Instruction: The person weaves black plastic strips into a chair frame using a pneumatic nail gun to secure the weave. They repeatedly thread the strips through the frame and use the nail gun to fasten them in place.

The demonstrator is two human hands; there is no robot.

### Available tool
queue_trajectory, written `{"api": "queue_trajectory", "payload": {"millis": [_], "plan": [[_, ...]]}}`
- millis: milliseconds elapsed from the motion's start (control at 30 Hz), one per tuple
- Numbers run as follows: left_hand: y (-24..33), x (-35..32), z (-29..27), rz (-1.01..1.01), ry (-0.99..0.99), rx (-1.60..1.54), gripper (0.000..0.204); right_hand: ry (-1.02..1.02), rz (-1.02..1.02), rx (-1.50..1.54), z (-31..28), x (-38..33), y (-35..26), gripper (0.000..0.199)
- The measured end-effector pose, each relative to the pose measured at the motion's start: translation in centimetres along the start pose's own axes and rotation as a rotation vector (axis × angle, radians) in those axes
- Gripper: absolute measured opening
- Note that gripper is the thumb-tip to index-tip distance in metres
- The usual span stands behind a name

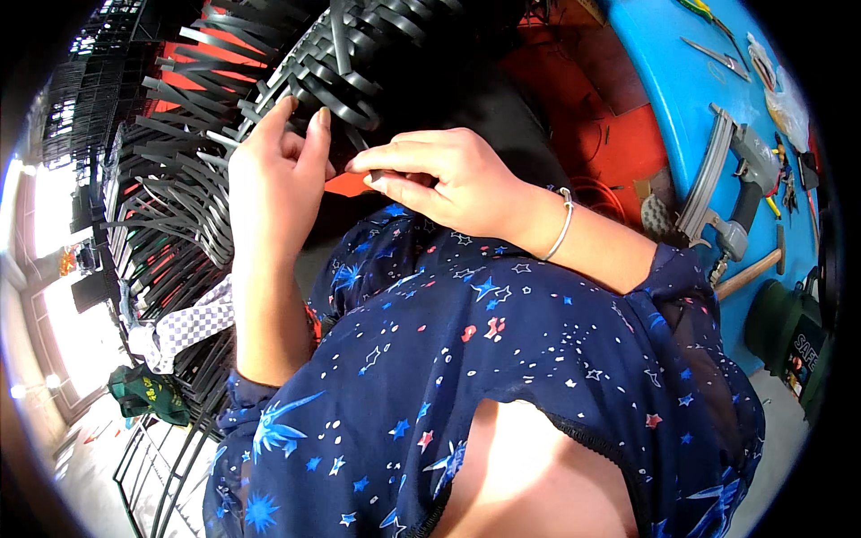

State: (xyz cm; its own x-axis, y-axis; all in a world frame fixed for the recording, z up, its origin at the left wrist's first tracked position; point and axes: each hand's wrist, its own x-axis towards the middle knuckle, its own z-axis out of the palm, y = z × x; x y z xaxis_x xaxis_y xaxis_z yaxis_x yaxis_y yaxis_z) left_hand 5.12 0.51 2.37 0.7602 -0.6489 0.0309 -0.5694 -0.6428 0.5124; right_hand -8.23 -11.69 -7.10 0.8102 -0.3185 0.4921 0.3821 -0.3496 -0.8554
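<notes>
My left hand [278,175] is raised at the edge of a woven piece of flat black strips [332,76]. Its fingers are bent, with the index fingertip against the strips and the thumb a little apart. Whatever lies inside the curled fingers is hidden. To its right, my right hand [453,175] is closed in a pinch, thumb under the fingers. A small dark bit shows between them, too little to name. Loose strip ends [202,81] stick out to the left of the weave, and the area beyond my right hand is in deep shadow.
On the right, a blue table [659,45] holds a grey nail gun [753,166], a wooden-handled hammer [752,273] and scissors [720,59]. A dark green container [780,327] stands below. Bundled black strips [179,202], a checked cloth [193,327] and a dark green cloth [148,394] are at left.
</notes>
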Motion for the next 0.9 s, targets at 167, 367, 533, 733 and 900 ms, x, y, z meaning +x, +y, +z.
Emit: {"api": "queue_trajectory", "payload": {"millis": [167, 367, 533, 733, 900], "plan": [[-1.7, -0.1, 1.5, -0.090, 0.103, -0.518, 0.039, 0.024, 0.025, 0.028, 0.3, 0.0, 0.1, 0.018], [-1.3, 0.0, 1.1, -0.163, -0.028, -0.598, 0.019, 0.022, 0.006, -0.026, 0.3, 0.0, 0.2, 0.018], [-1.7, -0.5, 1.7, -0.039, 0.004, -0.589, 0.017, 0.026, -0.097, -0.157, -0.4, 0.6, -0.3, 0.022], [-2.0, -0.5, 1.5, 0.398, 0.298, -0.061, 0.019, 0.237, -0.396, -0.298, -2.5, 3.0, -0.9, 0.023], [-2.8, -0.4, 2.1, 0.502, 0.282, -0.077, 0.021, 0.491, -0.570, -0.356, -4.8, 8.2, -1.2, 0.012]]}}
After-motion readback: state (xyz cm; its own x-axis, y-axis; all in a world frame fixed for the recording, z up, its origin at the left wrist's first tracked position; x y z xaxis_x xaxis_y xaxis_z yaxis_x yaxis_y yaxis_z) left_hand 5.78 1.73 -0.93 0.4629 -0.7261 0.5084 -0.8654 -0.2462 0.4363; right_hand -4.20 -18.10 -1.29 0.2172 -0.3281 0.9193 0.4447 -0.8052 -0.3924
